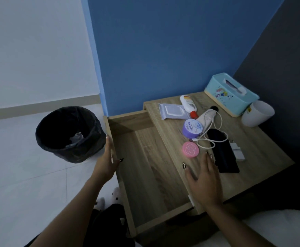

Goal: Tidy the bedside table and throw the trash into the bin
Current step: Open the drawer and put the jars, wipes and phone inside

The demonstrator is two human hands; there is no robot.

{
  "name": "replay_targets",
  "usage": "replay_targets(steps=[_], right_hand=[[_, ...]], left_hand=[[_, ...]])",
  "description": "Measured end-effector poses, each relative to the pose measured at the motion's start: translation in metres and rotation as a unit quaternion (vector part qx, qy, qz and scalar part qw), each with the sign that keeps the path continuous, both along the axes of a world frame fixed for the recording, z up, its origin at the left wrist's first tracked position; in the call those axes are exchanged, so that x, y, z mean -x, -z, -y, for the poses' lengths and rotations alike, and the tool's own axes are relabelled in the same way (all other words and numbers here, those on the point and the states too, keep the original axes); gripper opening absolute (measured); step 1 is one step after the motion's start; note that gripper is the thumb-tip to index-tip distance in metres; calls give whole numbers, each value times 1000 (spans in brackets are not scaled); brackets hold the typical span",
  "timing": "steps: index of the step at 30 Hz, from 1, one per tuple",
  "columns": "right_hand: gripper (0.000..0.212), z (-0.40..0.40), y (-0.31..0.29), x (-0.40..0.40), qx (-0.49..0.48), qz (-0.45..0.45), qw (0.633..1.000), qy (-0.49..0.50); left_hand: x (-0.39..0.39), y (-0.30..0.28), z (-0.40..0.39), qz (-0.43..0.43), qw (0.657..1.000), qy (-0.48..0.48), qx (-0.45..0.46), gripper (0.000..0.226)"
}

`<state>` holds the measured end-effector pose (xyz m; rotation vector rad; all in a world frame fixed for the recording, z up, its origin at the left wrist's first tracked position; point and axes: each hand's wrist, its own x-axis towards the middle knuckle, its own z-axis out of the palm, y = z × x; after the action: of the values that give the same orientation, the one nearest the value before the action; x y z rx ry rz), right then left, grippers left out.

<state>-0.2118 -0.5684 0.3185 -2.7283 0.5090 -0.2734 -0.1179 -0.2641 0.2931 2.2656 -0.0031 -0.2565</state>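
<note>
The right hand (pixel 205 184) lies palm down over the near edge of the desk (pixel 263 148), fingers (pixel 210 163) spread wide and holding nothing, their tips just beside the black phone (pixel 223 154) and near the pink round tin (pixel 190 150). The left hand (pixel 108 161) reaches forward, fingers loosely open against the front panel of the pulled-out drawer (pixel 149 166). Farther on the desk lie a white charger (pixel 237 150) with its cable, a purple jar (pixel 192 129), a wipes pack (pixel 173 111), a lotion bottle (pixel 188 104) and a tissue box (pixel 232 94). The bin (pixel 69 132) stands on the floor, left of the drawer.
</note>
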Motion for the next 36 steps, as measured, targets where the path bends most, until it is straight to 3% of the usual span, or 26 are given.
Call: replay_targets(steps=[3, 6, 13, 21, 27, 32, 36], right_hand=[[72, -7, -13, 1, -37, 111, 993, -10], [49, -19, -34, -20, -64, 173, 982, -28], [72, -13, -43, -111, -141, 117, 983, -7], [70, -3, -20, -138, -176, 93, 975, 101], [72, -40, -40, -143, -185, 204, 961, 31], [88, -115, -19, -147, -260, 104, 952, -120], [93, -156, 20, -154, -257, -31, 958, -122]], left_hand=[[-5, 2, 4, 64, 997, -35, 7, 100], [-26, 3, 6, 92, 989, -107, 36, 78], [-73, -2, 28, 62, 972, -221, 58, 46], [-85, 14, 22, 13, 970, -233, 64, 45], [-84, 11, 19, -2, 972, -216, 96, 50], [-84, 10, 22, 3, 971, -213, 108, 48], [-86, 16, 23, 3, 969, -225, 102, 48]])
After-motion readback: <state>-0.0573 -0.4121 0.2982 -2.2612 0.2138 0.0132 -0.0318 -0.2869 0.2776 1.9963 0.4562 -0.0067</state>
